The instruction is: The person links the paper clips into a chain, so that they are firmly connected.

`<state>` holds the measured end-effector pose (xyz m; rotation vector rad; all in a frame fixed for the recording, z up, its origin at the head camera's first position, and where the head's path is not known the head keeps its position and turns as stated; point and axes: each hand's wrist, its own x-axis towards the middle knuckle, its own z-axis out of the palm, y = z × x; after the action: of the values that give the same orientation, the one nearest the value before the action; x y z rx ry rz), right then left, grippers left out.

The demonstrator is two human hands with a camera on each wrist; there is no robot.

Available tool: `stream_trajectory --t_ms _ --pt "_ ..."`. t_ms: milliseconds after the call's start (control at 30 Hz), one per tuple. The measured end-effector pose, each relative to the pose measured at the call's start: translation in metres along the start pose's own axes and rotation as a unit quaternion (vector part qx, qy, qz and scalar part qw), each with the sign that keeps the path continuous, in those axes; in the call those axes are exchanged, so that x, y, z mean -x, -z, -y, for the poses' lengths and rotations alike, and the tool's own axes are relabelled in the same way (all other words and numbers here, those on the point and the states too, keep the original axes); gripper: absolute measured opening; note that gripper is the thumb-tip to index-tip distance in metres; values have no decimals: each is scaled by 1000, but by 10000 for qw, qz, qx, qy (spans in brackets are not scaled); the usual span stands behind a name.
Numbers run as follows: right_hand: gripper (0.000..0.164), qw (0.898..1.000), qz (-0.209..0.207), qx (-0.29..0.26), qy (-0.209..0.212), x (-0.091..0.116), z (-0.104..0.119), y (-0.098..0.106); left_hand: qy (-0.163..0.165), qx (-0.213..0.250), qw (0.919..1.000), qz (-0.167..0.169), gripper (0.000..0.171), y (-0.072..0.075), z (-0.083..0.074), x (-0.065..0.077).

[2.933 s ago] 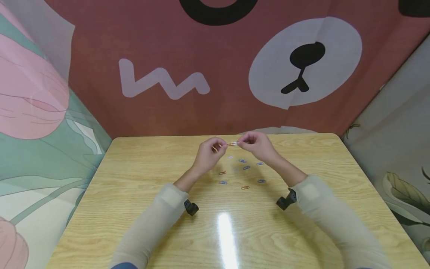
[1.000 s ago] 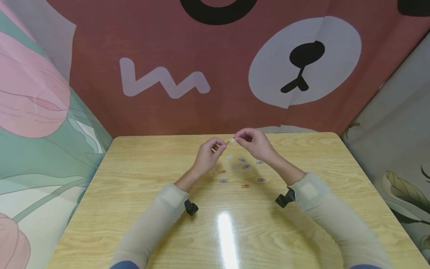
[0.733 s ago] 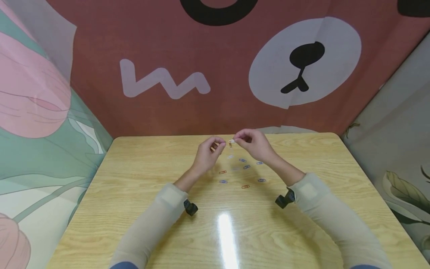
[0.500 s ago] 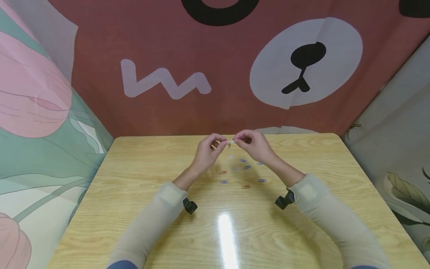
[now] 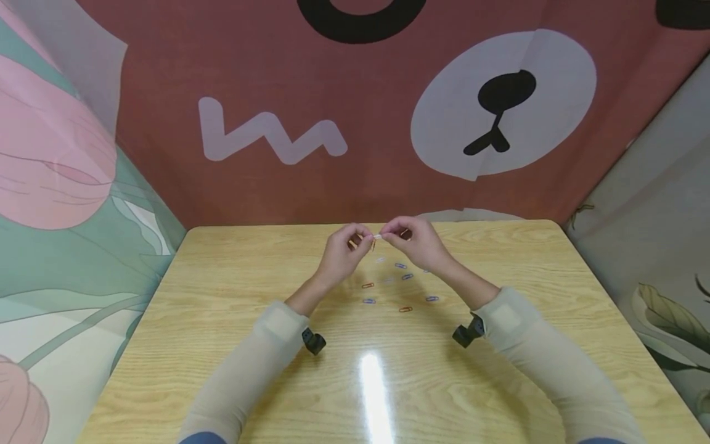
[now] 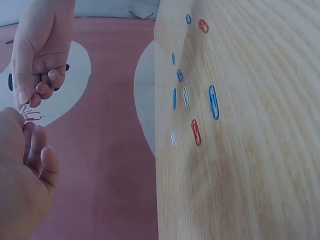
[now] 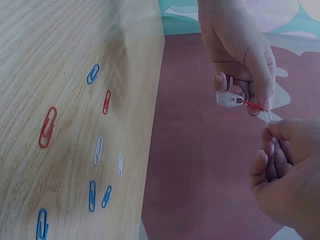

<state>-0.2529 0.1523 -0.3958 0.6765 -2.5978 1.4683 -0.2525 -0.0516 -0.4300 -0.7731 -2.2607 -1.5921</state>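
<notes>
Above the far part of the table, my left hand [image 5: 342, 251] and right hand [image 5: 420, 245] meet fingertip to fingertip. A white paper clip [image 7: 267, 118] spans the gap, its far end pinched between my right thumb and forefinger. My left thumb and forefinger pinch its other end. From that left end hangs a red paper clip [image 6: 33, 116], linked with the white one, below the fingertips in the head view. The fingertips hide part of both clips. The other fingers of both hands are loosely curled.
On the wooden table [image 5: 222, 345] below lie several loose paper clips: blue ones such as the blue paper clip [image 6: 213, 102], two red ones including the red paper clip [image 7: 48, 127], and white ones like the white paper clip [image 7: 98, 151]. A patterned cloth [image 5: 277, 191] rises behind the table.
My left hand has let go of the red paper clip, which swung down to hang from the white one. The hands have come closer together, and the left fingers now pinch the white clip's end.
</notes>
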Motion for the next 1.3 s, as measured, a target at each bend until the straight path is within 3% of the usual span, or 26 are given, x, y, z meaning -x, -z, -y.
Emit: stream_trajectory --t_ms 333,800,1133,1300 --pt "16 9999 16 88 -142 6 -15 16 -20 -24 10000 -59 5 3 3 2" --pt "16 9967 -26 460 -664 37 -68 44 -144 -37 9998 -123 5 8 4 3" --pt "21 9931 -116 640 -978 60 -108 51 -158 -51 9997 -166 6 9 4 4" --pt "18 9894 -59 582 -1327 66 -120 50 -114 -45 9998 -162 7 9 4 3"
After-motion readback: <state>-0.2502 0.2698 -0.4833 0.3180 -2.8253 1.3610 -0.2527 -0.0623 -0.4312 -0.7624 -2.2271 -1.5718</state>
